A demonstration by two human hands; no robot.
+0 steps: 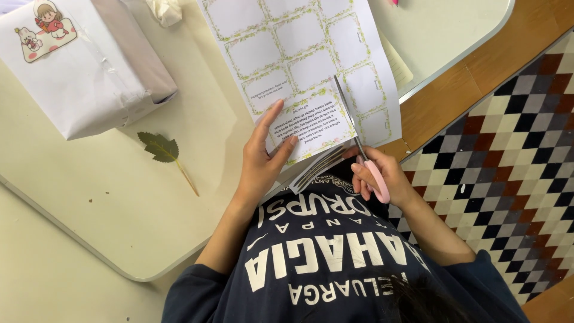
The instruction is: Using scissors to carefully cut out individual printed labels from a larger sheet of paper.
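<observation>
Head view: our left hand pinches the near edge of the printed sheet, which lies on the pale table | our right hand grips the pink-handled scissors, blades on the sheet | a wrapped white box and a green leaf lie to the left.

The sheet is white with green leafy frames; the scissors have pink handles and grey blades. On the cream desk lie a dark green leaf and a white-wrapped parcel. The rug, right, is checked in black, white, grey, maroon.
</observation>
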